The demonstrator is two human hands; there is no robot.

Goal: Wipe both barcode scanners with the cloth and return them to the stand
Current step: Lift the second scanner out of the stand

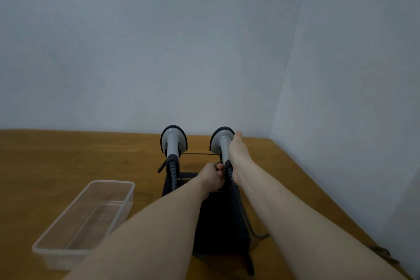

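Two grey barcode scanners with black rims stand upright in a black stand (pixel 197 154) at the back of the wooden table. The left scanner (pixel 173 143) sits untouched in its holder. My right hand (pixel 238 159) lies along the right scanner (pixel 221 142), thumb pointing up beside its head and palm wrapped on the handle. My left hand (pixel 210 178) is curled at the lower part of that same handle, where it meets the stand. A dark flat thing (pixel 221 225), base or cloth, lies under my forearms; I cannot tell which.
A clear, empty plastic container (pixel 56 250) stands at the front left. A grey cable (pixel 258 235) trails off to the right of the dark base. A dark strap (pixel 384 253) lies at the table's right edge. Pale walls close the back and right sides.
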